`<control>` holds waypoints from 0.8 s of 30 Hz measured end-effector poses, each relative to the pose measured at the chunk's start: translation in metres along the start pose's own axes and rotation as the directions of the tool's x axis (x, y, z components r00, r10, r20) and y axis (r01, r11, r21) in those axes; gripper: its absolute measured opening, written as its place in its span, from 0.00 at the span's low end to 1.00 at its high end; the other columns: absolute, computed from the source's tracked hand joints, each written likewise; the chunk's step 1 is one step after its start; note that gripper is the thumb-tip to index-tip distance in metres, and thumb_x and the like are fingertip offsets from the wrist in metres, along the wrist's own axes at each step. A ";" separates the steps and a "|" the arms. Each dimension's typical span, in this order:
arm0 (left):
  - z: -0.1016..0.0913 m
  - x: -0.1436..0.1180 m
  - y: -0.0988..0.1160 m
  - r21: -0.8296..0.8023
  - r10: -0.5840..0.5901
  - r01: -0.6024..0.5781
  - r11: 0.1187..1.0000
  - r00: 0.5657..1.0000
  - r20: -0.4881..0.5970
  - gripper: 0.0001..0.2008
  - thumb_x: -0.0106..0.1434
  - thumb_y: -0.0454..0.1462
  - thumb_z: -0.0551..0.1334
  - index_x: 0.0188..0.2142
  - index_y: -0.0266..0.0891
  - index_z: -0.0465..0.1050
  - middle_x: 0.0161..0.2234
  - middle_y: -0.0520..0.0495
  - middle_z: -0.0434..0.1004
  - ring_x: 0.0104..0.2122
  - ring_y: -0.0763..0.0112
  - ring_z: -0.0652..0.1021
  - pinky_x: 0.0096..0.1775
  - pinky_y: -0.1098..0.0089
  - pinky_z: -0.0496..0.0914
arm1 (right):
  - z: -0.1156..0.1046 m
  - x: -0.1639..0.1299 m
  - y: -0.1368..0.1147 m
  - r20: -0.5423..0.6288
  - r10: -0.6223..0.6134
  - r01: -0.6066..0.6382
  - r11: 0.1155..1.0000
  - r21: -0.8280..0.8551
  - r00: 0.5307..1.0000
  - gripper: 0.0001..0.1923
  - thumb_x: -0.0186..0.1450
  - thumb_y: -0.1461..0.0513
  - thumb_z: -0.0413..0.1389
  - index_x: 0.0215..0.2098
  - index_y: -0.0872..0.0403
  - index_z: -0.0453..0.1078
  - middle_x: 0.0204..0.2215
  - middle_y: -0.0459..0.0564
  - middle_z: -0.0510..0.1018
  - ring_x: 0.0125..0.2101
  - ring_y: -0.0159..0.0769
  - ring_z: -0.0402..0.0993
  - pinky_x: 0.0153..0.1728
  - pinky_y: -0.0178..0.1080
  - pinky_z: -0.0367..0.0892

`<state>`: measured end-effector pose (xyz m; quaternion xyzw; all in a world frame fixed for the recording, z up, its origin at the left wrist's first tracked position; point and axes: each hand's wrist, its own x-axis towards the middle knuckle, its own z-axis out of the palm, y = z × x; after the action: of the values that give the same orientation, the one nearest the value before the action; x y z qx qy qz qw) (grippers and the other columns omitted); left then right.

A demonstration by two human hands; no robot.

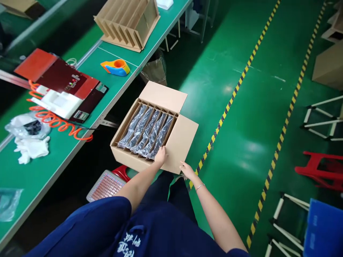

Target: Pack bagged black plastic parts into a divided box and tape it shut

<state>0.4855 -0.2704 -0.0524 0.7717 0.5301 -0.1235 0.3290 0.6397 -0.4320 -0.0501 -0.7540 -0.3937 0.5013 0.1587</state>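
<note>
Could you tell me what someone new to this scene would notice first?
An open cardboard box in the middle, its slots filled with dark items in plastic bags; the left hand rests at its near edge and the right hand touches its near corner. To the left, an orange coiled hose lies on the green workbench.

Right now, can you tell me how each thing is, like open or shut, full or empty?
Brown cardboard box: open, flaps folded out, held off the floor.
Plastic-wrapped dark items: standing in the box's divider slots, every slot filled.
Left hand: open, fingers resting on the box's near edge.
Right hand: open, touching the box's near corner.
Cardboard divider rack: empty, lying on the green table.
Orange coiled hose: slack on the table.
</note>
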 end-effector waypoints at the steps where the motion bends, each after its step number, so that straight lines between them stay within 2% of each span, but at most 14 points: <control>1: 0.001 0.002 0.000 -0.019 -0.050 0.051 0.999 0.998 0.023 0.22 0.70 0.37 0.57 0.61 0.31 0.60 0.56 0.32 0.69 0.52 0.56 0.76 0.48 0.60 0.73 | -0.011 -0.001 0.001 -0.004 -0.014 0.014 0.999 -0.047 1.000 0.26 0.69 0.64 0.49 0.65 0.52 0.64 0.55 0.56 0.77 0.53 0.42 0.76 0.56 0.46 0.70; 5: 0.007 0.017 -0.003 -0.123 -0.192 0.209 0.970 0.972 0.135 0.16 0.70 0.43 0.59 0.52 0.35 0.70 0.47 0.41 0.76 0.45 0.62 0.78 0.47 0.56 0.74 | -0.049 0.010 -0.008 0.003 -0.096 0.093 0.957 -0.274 0.995 0.26 0.70 0.65 0.44 0.65 0.53 0.64 0.59 0.58 0.73 0.57 0.41 0.73 0.59 0.44 0.67; 9: 0.017 0.029 -0.006 -0.258 -0.225 0.270 0.928 0.956 0.189 0.17 0.69 0.45 0.61 0.51 0.35 0.71 0.49 0.42 0.76 0.47 0.62 0.77 0.49 0.55 0.74 | -0.088 0.040 -0.035 0.078 -0.187 0.200 0.836 -0.511 0.979 0.27 0.70 0.65 0.44 0.67 0.52 0.62 0.61 0.57 0.70 0.57 0.40 0.72 0.59 0.44 0.68; 14: 0.023 0.034 -0.002 -0.392 -0.237 0.296 0.871 0.952 0.193 0.16 0.69 0.43 0.61 0.52 0.36 0.71 0.49 0.42 0.76 0.48 0.61 0.77 0.50 0.53 0.73 | -0.134 0.098 -0.088 0.186 -0.263 0.307 0.569 -0.763 0.947 0.29 0.69 0.65 0.45 0.68 0.59 0.58 0.67 0.60 0.62 0.65 0.44 0.61 0.64 0.45 0.61; 18: 0.017 0.034 0.003 -0.484 -0.264 0.333 0.809 0.942 0.207 0.16 0.68 0.41 0.63 0.52 0.36 0.72 0.50 0.42 0.75 0.48 0.61 0.77 0.50 0.53 0.74 | -0.157 0.150 -0.131 0.328 -0.306 0.421 0.316 -0.850 0.893 0.32 0.66 0.68 0.46 0.69 0.63 0.55 0.69 0.62 0.58 0.69 0.48 0.53 0.66 0.48 0.57; 19: 0.014 0.033 0.004 -0.506 -0.278 0.348 0.789 0.937 0.211 0.16 0.68 0.41 0.63 0.51 0.36 0.72 0.50 0.42 0.76 0.48 0.61 0.77 0.50 0.53 0.74 | -0.160 0.161 -0.141 0.374 -0.312 0.456 0.256 -0.852 0.874 0.33 0.65 0.70 0.47 0.69 0.63 0.56 0.68 0.63 0.59 0.68 0.50 0.54 0.66 0.49 0.57; 21: 0.008 0.031 0.006 -0.548 -0.317 0.383 0.744 0.924 0.216 0.15 0.67 0.41 0.64 0.50 0.36 0.73 0.50 0.43 0.76 0.49 0.60 0.78 0.50 0.54 0.74 | -0.165 0.183 -0.158 0.471 -0.310 0.530 0.142 -0.836 0.826 0.33 0.62 0.72 0.46 0.66 0.62 0.61 0.65 0.65 0.65 0.65 0.52 0.61 0.63 0.52 0.61; 24: 0.001 0.030 0.006 -0.594 -0.380 0.438 0.675 0.896 0.229 0.14 0.67 0.42 0.65 0.49 0.38 0.74 0.50 0.44 0.76 0.49 0.59 0.77 0.50 0.56 0.75 | -0.167 0.209 -0.180 0.610 -0.279 0.632 -0.013 -0.775 0.742 0.29 0.63 0.74 0.44 0.58 0.56 0.72 0.52 0.64 0.78 0.52 0.52 0.76 0.57 0.53 0.68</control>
<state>0.5028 -0.2503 -0.0671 0.4709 0.6845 -0.0420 0.5549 0.7479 -0.1340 0.0070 -0.4186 -0.8585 0.1499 -0.2554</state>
